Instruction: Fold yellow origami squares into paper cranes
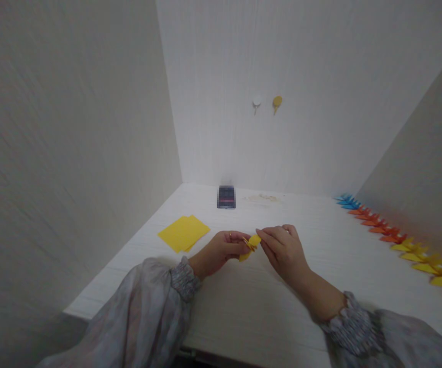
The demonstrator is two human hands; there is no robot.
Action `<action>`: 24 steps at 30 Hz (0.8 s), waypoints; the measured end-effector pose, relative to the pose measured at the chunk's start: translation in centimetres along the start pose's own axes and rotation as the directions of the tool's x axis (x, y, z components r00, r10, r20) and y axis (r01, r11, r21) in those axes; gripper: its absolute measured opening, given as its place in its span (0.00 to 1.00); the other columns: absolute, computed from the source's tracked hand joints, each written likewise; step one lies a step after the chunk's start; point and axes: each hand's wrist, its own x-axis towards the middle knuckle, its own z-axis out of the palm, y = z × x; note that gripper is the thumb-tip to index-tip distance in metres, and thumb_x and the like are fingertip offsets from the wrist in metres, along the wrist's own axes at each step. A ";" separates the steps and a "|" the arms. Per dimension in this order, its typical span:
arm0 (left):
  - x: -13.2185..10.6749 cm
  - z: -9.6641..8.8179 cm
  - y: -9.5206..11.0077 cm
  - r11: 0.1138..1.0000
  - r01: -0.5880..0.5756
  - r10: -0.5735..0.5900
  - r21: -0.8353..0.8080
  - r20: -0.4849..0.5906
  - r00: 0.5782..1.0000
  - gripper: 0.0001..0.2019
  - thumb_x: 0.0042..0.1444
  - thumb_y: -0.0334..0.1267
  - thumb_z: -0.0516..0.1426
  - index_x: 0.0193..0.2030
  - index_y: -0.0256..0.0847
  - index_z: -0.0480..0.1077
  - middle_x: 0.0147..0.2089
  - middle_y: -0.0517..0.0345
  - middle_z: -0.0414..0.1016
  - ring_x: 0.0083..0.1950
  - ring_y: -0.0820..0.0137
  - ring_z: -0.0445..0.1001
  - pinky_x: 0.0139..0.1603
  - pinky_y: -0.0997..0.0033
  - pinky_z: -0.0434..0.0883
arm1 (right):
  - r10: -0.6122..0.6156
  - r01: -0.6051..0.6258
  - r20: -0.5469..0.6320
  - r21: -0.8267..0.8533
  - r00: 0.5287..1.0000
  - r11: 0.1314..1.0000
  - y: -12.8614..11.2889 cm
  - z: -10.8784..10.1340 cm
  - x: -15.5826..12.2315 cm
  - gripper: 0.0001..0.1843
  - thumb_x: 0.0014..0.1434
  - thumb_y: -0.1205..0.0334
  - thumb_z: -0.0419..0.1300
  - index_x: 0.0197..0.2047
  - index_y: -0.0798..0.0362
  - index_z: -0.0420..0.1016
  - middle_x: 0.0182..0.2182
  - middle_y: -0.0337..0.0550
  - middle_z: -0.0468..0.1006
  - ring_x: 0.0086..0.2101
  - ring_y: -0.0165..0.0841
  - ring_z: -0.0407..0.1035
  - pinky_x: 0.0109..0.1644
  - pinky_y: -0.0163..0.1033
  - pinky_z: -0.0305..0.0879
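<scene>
A small folded yellow paper figure (255,240), much like an origami crane with thin points, is held above the table between both hands. My left hand (223,250), with a ring on one finger, is closed on its left side, thumb and fingers pinching the paper. From the right, my right hand (284,250) pinches the figure's upper right flap with thumb and fingertips. Left of my left hand lie yellow paper sheets (182,233), overlapping and flat on the white table (312,225).
Along the right wall runs a line of folded paper figures: blue (347,201), orange-red (377,222) and yellow (427,263). A dark blurred rectangular item (226,197) lies near the back wall. A white hook (256,104) and a yellow hook (277,102) are on that wall.
</scene>
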 end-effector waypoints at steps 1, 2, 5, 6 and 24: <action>0.0 0.0 0.0 1.000 0.020 -0.020 0.012 0.015 1.000 0.14 0.37 0.29 0.63 0.35 0.34 0.73 0.31 0.55 0.73 0.29 0.78 0.68 0.30 0.78 0.62 | -0.003 0.003 -0.001 -0.007 1.000 1.000 -0.1 0.0 0.0 0.11 0.55 0.69 0.53 0.43 0.53 0.70 0.32 0.47 0.76 0.32 0.33 0.66 0.40 0.43 0.52; 0.0 0.0 -0.1 0.999 0.037 -0.038 0.017 0.026 0.999 0.13 0.37 0.30 0.63 0.34 0.34 0.73 0.31 0.56 0.73 0.29 0.78 0.68 0.31 0.78 0.62 | -0.007 0.007 -0.003 -0.014 1.000 1.000 -0.1 0.0 0.1 0.10 0.55 0.69 0.53 0.41 0.53 0.70 0.32 0.47 0.76 0.32 0.33 0.66 0.39 0.43 0.52; -0.1 -0.2 -0.2 0.997 0.079 -0.079 0.012 0.047 0.996 0.13 0.36 0.29 0.63 0.33 0.36 0.73 0.31 0.57 0.73 0.29 0.77 0.68 0.32 0.77 0.62 | -0.027 0.027 -0.001 -0.014 1.000 1.000 -0.3 0.1 0.1 0.08 0.56 0.68 0.53 0.38 0.55 0.71 0.30 0.46 0.76 0.31 0.33 0.66 0.38 0.43 0.53; -0.1 -0.2 -0.2 0.996 0.087 -0.088 0.013 0.056 0.995 0.13 0.36 0.29 0.63 0.33 0.36 0.73 0.31 0.57 0.73 0.29 0.78 0.68 0.32 0.77 0.62 | -0.030 0.030 -0.003 -0.005 1.000 1.000 -0.3 0.1 0.2 0.07 0.56 0.68 0.53 0.38 0.55 0.71 0.29 0.46 0.76 0.31 0.33 0.66 0.38 0.43 0.53; -0.2 -0.1 0.0 0.993 0.111 -0.112 0.046 0.038 0.993 0.11 0.36 0.29 0.62 0.31 0.33 0.74 0.29 0.57 0.72 0.29 0.77 0.67 0.32 0.77 0.61 | 0.079 -0.091 0.065 0.208 0.995 0.974 -0.3 0.5 0.0 0.09 0.55 0.69 0.51 0.36 0.54 0.73 0.28 0.45 0.74 0.30 0.33 0.66 0.36 0.41 0.55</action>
